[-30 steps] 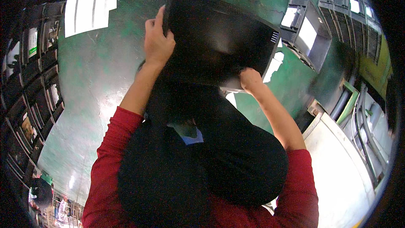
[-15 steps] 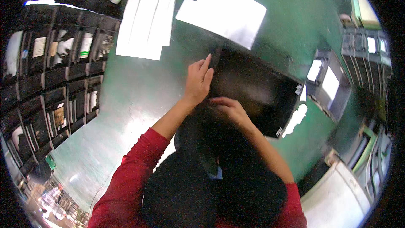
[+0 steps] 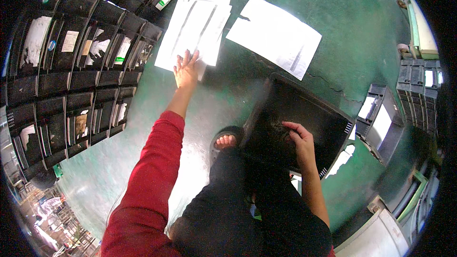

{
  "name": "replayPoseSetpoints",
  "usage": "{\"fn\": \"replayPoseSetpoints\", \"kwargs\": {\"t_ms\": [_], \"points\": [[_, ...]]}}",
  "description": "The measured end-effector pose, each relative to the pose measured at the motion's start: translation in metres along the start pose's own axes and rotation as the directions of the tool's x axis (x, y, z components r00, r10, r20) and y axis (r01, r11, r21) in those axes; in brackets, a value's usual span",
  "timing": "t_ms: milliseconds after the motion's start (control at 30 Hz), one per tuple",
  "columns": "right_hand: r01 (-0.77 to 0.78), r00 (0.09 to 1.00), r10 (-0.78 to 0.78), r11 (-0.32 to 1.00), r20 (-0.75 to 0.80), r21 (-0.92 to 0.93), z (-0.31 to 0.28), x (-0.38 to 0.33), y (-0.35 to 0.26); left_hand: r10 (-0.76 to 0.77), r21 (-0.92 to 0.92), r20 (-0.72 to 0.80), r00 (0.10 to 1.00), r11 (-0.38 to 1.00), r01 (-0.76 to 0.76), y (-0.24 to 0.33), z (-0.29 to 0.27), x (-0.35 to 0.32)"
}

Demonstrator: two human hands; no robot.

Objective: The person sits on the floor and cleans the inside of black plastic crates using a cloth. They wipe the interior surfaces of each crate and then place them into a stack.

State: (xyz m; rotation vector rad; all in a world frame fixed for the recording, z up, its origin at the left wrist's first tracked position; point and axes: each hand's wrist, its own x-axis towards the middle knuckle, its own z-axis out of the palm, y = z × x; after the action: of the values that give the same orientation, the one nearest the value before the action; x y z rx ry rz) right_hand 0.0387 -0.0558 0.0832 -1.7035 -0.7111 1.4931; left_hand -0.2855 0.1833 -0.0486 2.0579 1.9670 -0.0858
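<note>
My left hand (image 3: 186,70) reaches out over the floor with its fingers spread, touching the near edge of a stack of white paper sheets (image 3: 190,31). To the right lies another white sheet (image 3: 276,35), with a notch in its left edge. In front of my legs stands a shallow black plastic bin (image 3: 309,102). Over its inside is my right hand (image 3: 302,143), thumb and forefinger brought together. A faint, thin tangle shows by those fingertips, and whether they hold any of it is hard to make out.
Black bins with papers (image 3: 71,95) are stacked along the left. A grey bin (image 3: 379,123) with white sheets lies on the right, grey bins (image 3: 419,85) behind it. My sandalled foot (image 3: 226,142) is beside the black bin. A crack runs across the green floor (image 3: 342,52).
My left hand has left the black bin's left edge and moved across to the paper stack. My right hand has moved right, further over the bin's inside. The whole view has shifted.
</note>
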Motion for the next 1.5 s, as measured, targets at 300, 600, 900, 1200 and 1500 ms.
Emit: {"fn": "replayPoseSetpoints", "kwargs": {"t_ms": [300,600,900,1200,1500], "points": [[0.204,0.911,-0.223,0.975,-0.348,-0.089,-0.060,-0.037,-0.050,0.504,-0.998,0.047,0.862,-0.009,0.059,0.067,-0.176,-0.057],[0.265,0.822,-0.221,0.964,-0.524,0.010,-0.119,-0.152,-0.016,0.557,-0.756,0.368,0.744,0.646,-0.110,0.173,-0.116,-0.092],[-0.194,0.711,0.044,0.972,-0.702,-0.135,-0.141,-0.210,0.093,0.671,0.030,0.100,0.735,0.736,-0.676,0.229,-0.034,-0.128],[-0.664,0.565,0.315,0.723,-0.763,-0.193,-0.143,-0.218,0.183,0.566,-0.099,0.395,0.723,0.809,-0.579,0.239,0.018,-0.116],[-0.125,0.636,-0.314,0.859,-0.705,-0.496,-0.130,-0.103,0.106,0.865,0.152,0.245,0.438,0.412,-0.898,0.214,-0.009,-0.157]]}}
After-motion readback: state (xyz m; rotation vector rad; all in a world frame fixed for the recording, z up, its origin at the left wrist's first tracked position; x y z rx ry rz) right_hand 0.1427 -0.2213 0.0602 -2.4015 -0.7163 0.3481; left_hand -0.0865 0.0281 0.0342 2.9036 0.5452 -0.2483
